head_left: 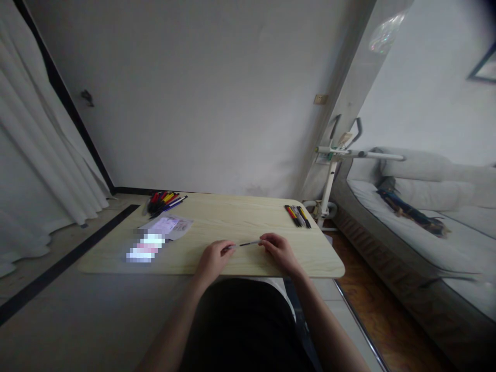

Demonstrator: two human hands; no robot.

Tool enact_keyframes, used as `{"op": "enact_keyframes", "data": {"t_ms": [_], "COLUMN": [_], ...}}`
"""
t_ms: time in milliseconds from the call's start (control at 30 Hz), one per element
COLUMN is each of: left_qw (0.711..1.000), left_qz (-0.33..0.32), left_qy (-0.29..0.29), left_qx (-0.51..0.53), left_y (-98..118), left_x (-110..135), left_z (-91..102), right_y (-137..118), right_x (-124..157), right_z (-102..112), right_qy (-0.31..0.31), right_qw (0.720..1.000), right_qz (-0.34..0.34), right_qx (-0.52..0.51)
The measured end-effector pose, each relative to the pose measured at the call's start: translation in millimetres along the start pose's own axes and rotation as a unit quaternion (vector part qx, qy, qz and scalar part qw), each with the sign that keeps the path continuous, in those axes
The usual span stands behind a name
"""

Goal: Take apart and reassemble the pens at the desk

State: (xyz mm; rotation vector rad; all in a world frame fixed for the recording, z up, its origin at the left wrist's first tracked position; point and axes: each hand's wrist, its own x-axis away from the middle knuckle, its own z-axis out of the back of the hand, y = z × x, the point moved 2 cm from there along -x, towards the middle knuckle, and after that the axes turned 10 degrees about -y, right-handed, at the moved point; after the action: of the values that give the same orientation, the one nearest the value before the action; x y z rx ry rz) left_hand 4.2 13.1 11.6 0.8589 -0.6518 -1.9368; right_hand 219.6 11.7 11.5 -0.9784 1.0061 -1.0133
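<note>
Over the front of the table, a thin pen refill [249, 243] runs level between my two hands, dark in one stretch and pale toward the right. My left hand [215, 258] is closed in a pinch around its left end; a small dark piece shows between those fingers, too small to tell apart. The fingertips of my right hand [279, 251] pinch the pale right end. Several pens [297, 216] lie side by side at the right of the table, with red, yellow, grey and black parts. A bigger heap of pens [165, 201] lies at the far left corner.
On the left of the pale wooden table [232, 214] are a plastic packet [180, 228] and a bright, blurred-out rectangle [146, 248]. A wall stands behind the table. To the right are white exercise equipment [329, 181] and a grey sofa [418, 206]; a white curtain [46, 155] hangs left.
</note>
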Motion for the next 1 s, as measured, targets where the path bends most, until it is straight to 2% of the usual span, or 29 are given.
{"op": "enact_keyframes", "data": {"t_ms": [1000], "left_qw": [0.999], "left_qz": [-0.032], "left_qy": [-0.01], "left_qx": [-0.027], "left_y": [-6.5], "left_x": [-0.9], "left_z": [-1.5], "right_y": [0.5], "right_x": [0.3], "right_z": [-0.2], "right_qy": [-0.009], "right_qw": [1.0], "right_qz": [-0.01], "right_qx": [0.004]}}
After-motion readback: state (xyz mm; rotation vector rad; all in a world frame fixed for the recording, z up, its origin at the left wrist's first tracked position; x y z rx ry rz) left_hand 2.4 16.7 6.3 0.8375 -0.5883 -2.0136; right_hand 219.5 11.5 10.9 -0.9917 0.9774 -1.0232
